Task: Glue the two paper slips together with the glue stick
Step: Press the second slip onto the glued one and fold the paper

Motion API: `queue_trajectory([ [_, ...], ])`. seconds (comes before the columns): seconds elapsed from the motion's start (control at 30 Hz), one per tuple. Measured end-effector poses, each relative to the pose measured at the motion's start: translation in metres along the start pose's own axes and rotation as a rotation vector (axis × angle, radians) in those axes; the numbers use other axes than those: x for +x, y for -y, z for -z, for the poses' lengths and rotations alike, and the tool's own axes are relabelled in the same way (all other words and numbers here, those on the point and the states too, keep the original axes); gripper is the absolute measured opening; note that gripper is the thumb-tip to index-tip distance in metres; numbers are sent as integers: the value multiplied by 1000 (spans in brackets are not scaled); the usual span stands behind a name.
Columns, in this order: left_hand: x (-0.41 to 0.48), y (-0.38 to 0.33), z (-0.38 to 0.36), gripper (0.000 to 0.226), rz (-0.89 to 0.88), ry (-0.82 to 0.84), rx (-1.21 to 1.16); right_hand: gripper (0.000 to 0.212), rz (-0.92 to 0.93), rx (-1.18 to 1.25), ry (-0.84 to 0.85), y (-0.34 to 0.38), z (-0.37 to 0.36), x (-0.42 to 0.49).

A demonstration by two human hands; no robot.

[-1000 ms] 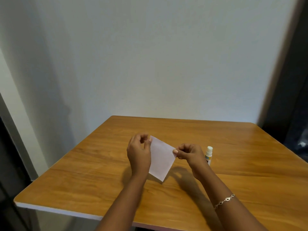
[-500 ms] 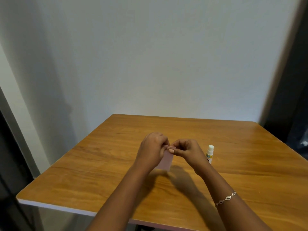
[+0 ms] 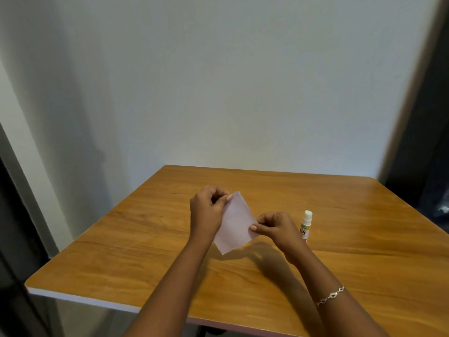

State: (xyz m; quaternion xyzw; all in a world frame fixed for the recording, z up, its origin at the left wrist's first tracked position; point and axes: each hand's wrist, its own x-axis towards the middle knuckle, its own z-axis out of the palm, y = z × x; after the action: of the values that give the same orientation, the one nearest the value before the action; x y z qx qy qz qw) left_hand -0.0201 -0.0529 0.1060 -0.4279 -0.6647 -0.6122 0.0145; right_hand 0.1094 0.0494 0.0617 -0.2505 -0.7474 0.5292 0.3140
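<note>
A pale pink paper slip [image 3: 237, 223] is held flat and tilted above the wooden table [image 3: 150, 254]. My left hand [image 3: 207, 211] pinches its upper left corner between thumb and fingers. My right hand [image 3: 273, 226] pinches its right edge. I cannot tell whether it is one slip or two lying together. A white-capped glue stick [image 3: 306, 224] stands upright on the table just right of my right hand, partly hidden behind it.
The table's front edge [image 3: 85, 301] runs along the bottom left, with a drop to the floor beyond. A plain white wall [image 3: 218, 93] stands behind the table. A dark doorway [image 3: 430, 142] is at the right.
Half a second ago my hands were close together with the paper bunched small between them. They have moved apart, and the paper is spread out flat again.
</note>
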Motion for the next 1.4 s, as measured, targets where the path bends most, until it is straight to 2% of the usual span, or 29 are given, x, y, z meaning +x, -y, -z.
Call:
queue_trajectory([
  [0.17, -1, 10, 0, 11, 130, -71, -76, 16, -3, 119, -47, -8, 0, -2],
  [0.27, -5, 12, 1, 6, 116, -39, -12, 16, 9, 99, -76, -6, 0, -2],
  [0.3, -6, 12, 2, 6, 42, -18, 108, 15, 13, 70, -74, -5, 0, -2],
  [0.4, -10, 9, -1, 31, -334, 88, 519, 12, 41, -82, -47, 2, 1, 0],
  [0.47, -11, 3, -5, 27, -479, 210, 615, 13, 70, -181, -16, 8, 0, 2],
  [0.53, -12, -2, -9, 16, -508, 337, 651, 13, 102, -259, 14, 15, -3, 2],
  [0.6, -10, -5, -10, 13, -454, 387, 632, 13, 119, -276, 20, 21, -4, 2],
  [0.8, -4, -3, -12, 7, -296, 237, 440, 5, 75, -92, 51, 24, -7, 2],
  [0.9, -3, -4, -10, 7, -290, 197, 393, 14, 63, -101, 27, 18, -9, 1],
  [1.03, -1, -2, -5, 9, -317, 169, 330, 23, 24, -168, 48, 5, -8, 1],
  [1.23, -2, 0, -2, 7, -335, 168, 295, 12, 31, -332, 39, -5, -9, 7],
  [1.4, -12, 14, 0, 6, -327, 303, 311, 5, 119, -558, -39, -13, -11, 18],
])
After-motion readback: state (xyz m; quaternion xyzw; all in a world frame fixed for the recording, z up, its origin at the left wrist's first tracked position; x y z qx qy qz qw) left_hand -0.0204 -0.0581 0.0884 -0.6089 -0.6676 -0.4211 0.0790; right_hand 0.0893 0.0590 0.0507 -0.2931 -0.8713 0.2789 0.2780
